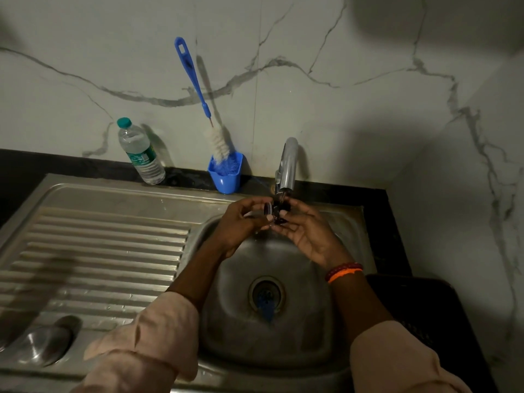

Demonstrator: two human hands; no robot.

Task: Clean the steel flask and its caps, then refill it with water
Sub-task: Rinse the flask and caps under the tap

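Nearest the camera, 2 pale rolled sleeves [147,338] reach over the steel sink [198,231]; a blue object lies at the drain [266,296], what it is I cannot tell. On the drainboard [99,251], lower left, a shiny steel piece [46,344] sits, likely the flask or its outer cap, too blurred to say which. Mid-basin, the left hand [241,222] and right hand [309,234], right wrist wearing orange-red bands [343,271], pinch a small dark cap [276,212] between fingertips, both hands grasping it directly under the tap [287,165], water running onto it. Step looks like rinsing the inner cap. To do it well: keep it centred in the stream, turn it so threads and underside flush, hold low to limit splash, grip firm since a wet cap could slip toward the drain. Behind on the ledge: blue cup [225,177] holding a bottle brush [198,97], and a plastic water bottle [140,151] with a green cap against the marble wall [340,95].
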